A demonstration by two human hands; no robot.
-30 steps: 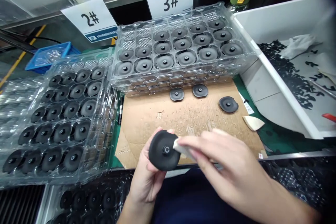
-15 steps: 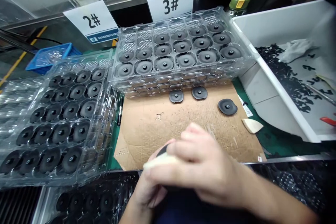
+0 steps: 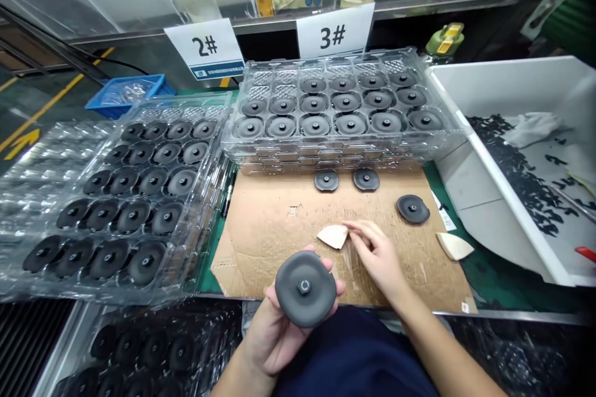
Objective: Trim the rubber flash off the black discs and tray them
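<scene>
A white plastic bin (image 3: 512, 80) is parked at the right, with a heap of small black pieces (image 3: 521, 167) and one white cloth (image 3: 533, 129) dumped inside. Two sets of clear blister trays are laid out: 20 black discs are counted in the left tray (image 3: 223, 99), and 16 in the top tray of the right stack (image 3: 400, 53), where 2 cells are unfilled. A cardboard sheet (image 3: 270, 242) is laid in front of them, with 3 more discs (image 3: 365, 179) sitting on it.

A fourth disc (image 3: 305, 288) is held up over the cardboard's front edge, cradled in the cupped grip of the left hand (image 3: 274, 335). The right hand (image 3: 377, 254) is kept over the cardboard, its grip loosely bunched, with the fingertips (image 3: 354, 227) at a cream wedge (image 3: 332, 236) — pinched or just touching, can't tell. A second cream wedge (image 3: 454, 246) is left on the green mat (image 3: 484, 279).

Two cards are readable: "2#" (image 3: 203, 48) and "3#" (image 3: 334, 31) — the blue strip's small print on the first is too tiny to read.
</scene>
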